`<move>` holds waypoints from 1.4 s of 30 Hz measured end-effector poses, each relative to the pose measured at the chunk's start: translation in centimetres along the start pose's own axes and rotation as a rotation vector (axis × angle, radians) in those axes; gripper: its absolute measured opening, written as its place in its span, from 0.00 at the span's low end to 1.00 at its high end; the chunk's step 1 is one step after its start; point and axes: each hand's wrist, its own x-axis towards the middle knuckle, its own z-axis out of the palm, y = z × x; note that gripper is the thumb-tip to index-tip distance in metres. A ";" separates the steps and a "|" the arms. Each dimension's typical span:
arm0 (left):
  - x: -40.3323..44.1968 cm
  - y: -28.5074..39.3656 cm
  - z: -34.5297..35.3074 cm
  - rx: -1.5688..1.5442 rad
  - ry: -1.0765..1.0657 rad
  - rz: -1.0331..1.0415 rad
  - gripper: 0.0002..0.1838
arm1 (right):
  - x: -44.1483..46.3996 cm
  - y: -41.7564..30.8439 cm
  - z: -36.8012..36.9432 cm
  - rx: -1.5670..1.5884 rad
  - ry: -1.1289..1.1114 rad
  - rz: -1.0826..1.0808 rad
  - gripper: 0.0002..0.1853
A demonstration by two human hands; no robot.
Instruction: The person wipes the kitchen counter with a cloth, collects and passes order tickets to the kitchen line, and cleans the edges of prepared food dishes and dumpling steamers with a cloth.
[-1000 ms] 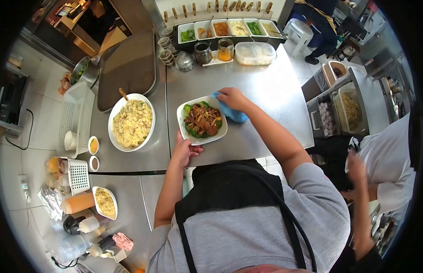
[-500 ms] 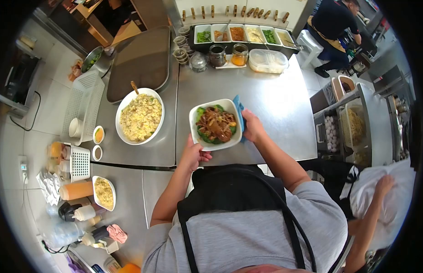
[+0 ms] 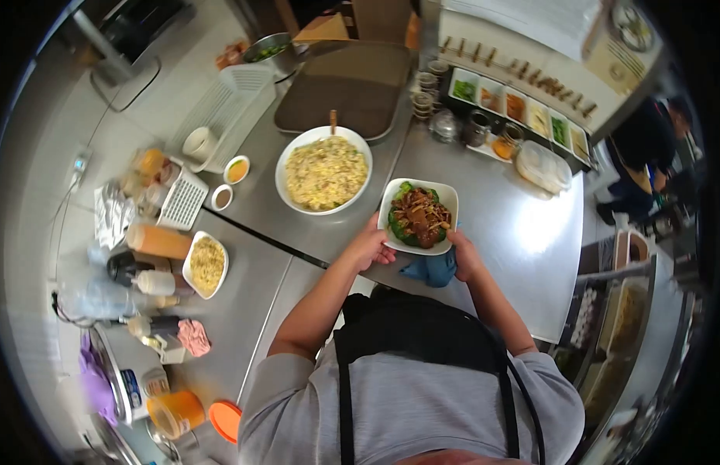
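Pinching a square bowl are left hand, near rice bowl, and right hand, touching cloth.

The dish between my left grip and right grip was white, its meat brown, its broccoli green. The cloth at my right grip was blue. Left of my grips, the bowl was white, its rice yellow, green-flecked.

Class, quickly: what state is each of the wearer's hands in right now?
Left hand: closed on the near left corner of the white dish.
Right hand: closed on the blue cloth, thumb at the dish's right side.
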 end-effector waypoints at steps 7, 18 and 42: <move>2.9 -0.2 -3.9 -0.307 0.211 0.078 0.28 | 4.9 -0.6 1.9 -0.114 0.139 -0.058 0.15; 6.1 0.0 -10.5 -0.924 0.399 0.269 0.19 | 9.4 -0.7 7.1 -0.422 0.074 -0.112 0.17; -23.0 -3.8 -33.9 0.200 2.313 0.700 0.37 | 8.5 -1.8 4.5 -0.483 0.262 -0.111 0.22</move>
